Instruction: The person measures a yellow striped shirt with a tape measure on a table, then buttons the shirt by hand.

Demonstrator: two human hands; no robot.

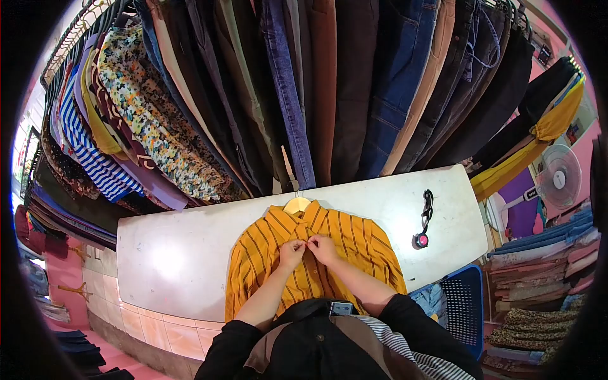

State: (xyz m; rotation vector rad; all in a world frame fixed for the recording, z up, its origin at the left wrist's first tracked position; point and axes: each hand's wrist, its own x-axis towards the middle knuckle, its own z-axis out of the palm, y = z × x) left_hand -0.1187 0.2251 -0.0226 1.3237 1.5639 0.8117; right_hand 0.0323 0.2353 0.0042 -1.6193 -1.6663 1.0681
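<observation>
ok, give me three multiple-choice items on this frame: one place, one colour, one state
1. Where does the black strap lie?
A. on the table, right of the shirt
B. left of the shirt
C. on top of the shirt

2. What colour is the shirt?
A. blue with white stripes
B. yellow with dark stripes
C. plain black

3. What are the hands doing?
A. both flat on the table
B. both lifted clear
C. both pinching the shirt's front below the collar

Key:
1 A, the strap lies on bare table, apart from the shirt.
2 B, dark lines run down the yellow cloth.
3 C, left hand and right hand meet at the shirt's middle.
</observation>
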